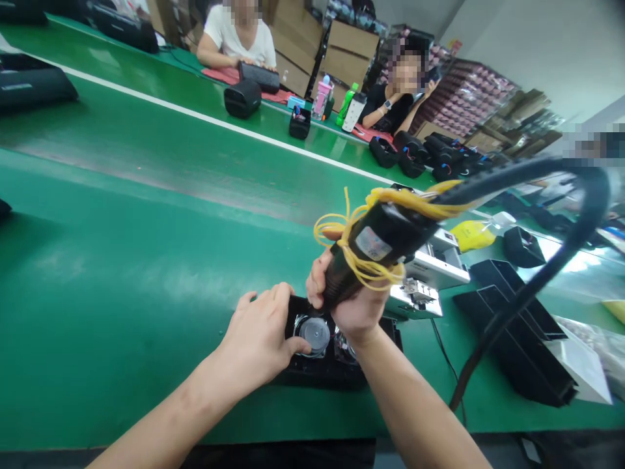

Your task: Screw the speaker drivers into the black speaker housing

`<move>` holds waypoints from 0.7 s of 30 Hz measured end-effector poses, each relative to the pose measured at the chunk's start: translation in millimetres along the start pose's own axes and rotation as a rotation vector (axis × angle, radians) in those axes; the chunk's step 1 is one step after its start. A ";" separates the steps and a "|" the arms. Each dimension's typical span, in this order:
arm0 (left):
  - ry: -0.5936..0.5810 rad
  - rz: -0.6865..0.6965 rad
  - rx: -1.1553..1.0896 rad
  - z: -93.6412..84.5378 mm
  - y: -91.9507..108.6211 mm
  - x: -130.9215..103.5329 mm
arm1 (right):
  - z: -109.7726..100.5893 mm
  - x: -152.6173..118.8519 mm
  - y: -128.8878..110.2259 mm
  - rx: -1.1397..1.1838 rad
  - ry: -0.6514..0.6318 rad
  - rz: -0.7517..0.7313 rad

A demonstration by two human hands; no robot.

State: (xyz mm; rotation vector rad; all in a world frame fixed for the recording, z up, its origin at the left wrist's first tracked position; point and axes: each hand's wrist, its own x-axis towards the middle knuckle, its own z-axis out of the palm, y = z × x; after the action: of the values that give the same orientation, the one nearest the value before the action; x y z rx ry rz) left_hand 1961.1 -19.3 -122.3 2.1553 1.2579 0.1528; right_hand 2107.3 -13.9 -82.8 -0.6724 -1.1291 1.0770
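A long green counter [122, 260] with a white stripe [205, 118] along it fills the view. Behind the stripe, two seated people are seen, with bottles [347, 104], small black units [243, 98] and stacked cartons [350, 45] near them. The room is a workshop with grey walls.

A black housing [325, 368] lies flat on the counter, close to the near edge. A round silver speaker [315, 333] is set in its top. The left hand [258, 339] is laid on the housing's left end, its thumb touching the speaker; the grip is loose, pressed down rather than closed on anything. The right hand [349, 296] is clamped round a black power driver [375, 251], held tilted just above the housing, its tip at the housing's top edge beside the speaker. Yellow bands [366, 267] are wound round the driver, and a thick black cable [547, 273] arcs away right of the housing. Black trays [517, 326] and a silver device [430, 273] stand right of the housing.
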 end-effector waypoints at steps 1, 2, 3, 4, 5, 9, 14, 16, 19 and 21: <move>-0.003 -0.012 0.009 -0.7 0.4 -0.1 | -1.6 0.7 -9.3 -0.013 0.028 -0.052; -0.010 -0.025 0.017 -1.4 0.8 0.0 | -4.5 1.4 -21.0 -0.033 0.066 -0.125; -0.018 -0.038 0.023 -2.2 1.1 0.3 | -8.9 2.1 -34.3 -0.063 0.111 -0.215; -0.026 -0.049 0.026 -2.8 1.1 0.7 | -15.1 2.7 -48.7 -0.109 0.160 -0.310; -0.037 -0.064 0.032 -3.1 0.7 1.0 | -23.1 3.3 -63.3 -0.168 0.214 -0.397; -0.087 -0.121 0.042 -0.4 -6.1 2.6 | -68.2 3.6 -110.6 -0.420 0.410 -0.614; -0.120 -0.137 0.034 4.8 -16.5 6.7 | -117.1 -1.5 -124.6 -0.551 0.648 -0.643; -0.142 -0.146 0.028 4.7 -17.5 7.9 | -127.6 -4.6 -120.6 -0.546 0.676 -0.625; -0.148 -0.162 0.029 3.7 -18.1 8.2 | -136.5 -9.0 -113.2 -0.525 0.687 -0.584; -0.131 -0.154 0.031 3.2 -19.5 7.8 | -140.2 -11.0 -109.3 -0.494 0.701 -0.558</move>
State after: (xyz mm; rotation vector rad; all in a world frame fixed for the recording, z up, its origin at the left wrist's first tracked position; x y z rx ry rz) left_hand 1952.1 -7.7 -137.6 2.0481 1.3511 -0.0710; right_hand 2275.1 -52.9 -37.6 -0.9473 -0.8695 0.0455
